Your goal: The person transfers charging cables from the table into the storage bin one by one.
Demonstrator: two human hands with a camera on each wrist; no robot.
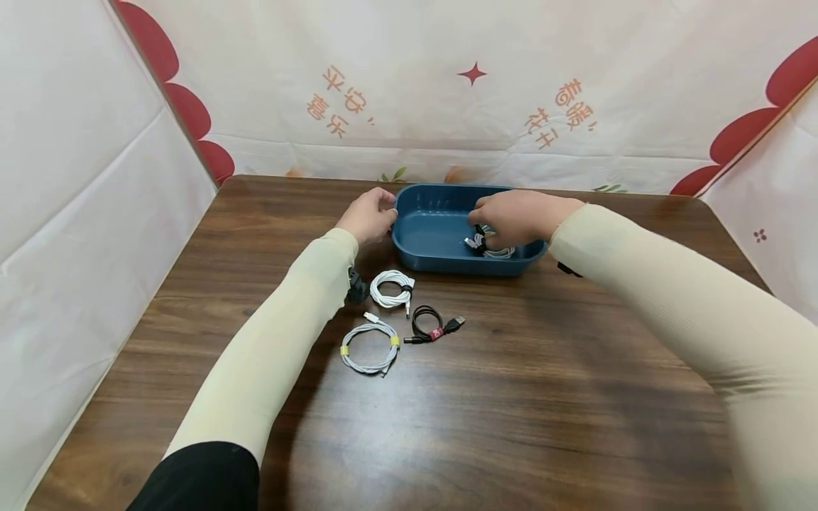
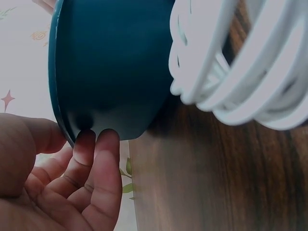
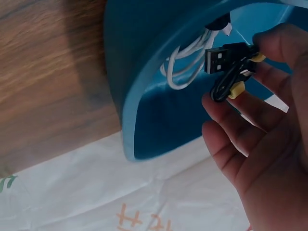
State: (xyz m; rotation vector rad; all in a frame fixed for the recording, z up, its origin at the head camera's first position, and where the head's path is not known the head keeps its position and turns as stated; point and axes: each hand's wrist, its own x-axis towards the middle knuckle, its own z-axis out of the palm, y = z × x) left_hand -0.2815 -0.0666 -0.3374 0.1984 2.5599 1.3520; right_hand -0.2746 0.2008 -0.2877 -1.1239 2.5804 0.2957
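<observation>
My left hand grips the left end of a blue plastic tray, thumb at the rim and fingertips against the outer wall. Over the tray's right part, my right hand pinches a small black USB cable bundled with yellow ties between thumb and fingers. Beneath that hand, a coiled white cable with a black strap lies in the tray. Close to my left wrist, a thick white cable coil rests on the table, large in the left wrist view.
On the wooden table, in front of the tray, lie a light cable loop with yellow bands and a black USB cable with a red tag. A printed white cloth hangs behind the table's back edge.
</observation>
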